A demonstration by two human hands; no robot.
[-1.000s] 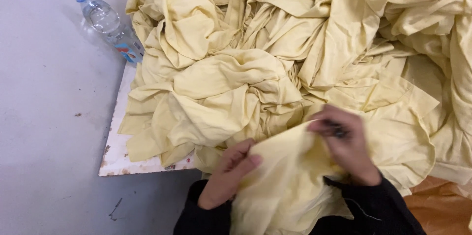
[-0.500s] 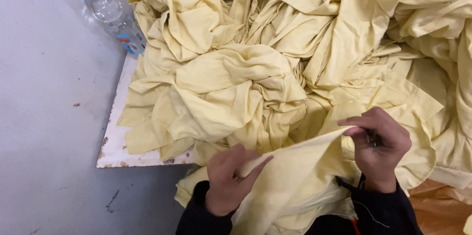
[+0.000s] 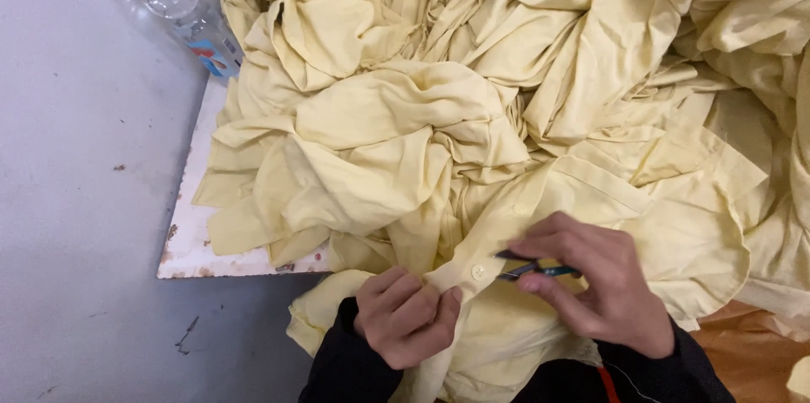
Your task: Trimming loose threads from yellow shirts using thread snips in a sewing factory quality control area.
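Note:
A pale yellow shirt (image 3: 591, 200) lies in front of me, its buttoned edge pulled toward my lap. My left hand (image 3: 405, 319) pinches that edge just left of a small yellow button (image 3: 478, 271). My right hand (image 3: 595, 289) holds small thread snips (image 3: 527, 266) with dark blades and a teal handle, their tips pointing at the cloth right beside the button. Both sleeves are dark.
A large heap of the same yellow garments (image 3: 472, 74) covers a white board (image 3: 198, 243) with chipped edges. A clear plastic water bottle (image 3: 181, 10) lies at the heap's upper left on the grey floor (image 3: 76, 200). Orange-brown material (image 3: 751, 361) shows at the lower right.
The shirt edge was stretched taut between both hands; now my hands have come closer together at the button, and the snips show at the cloth. The view has shifted slightly.

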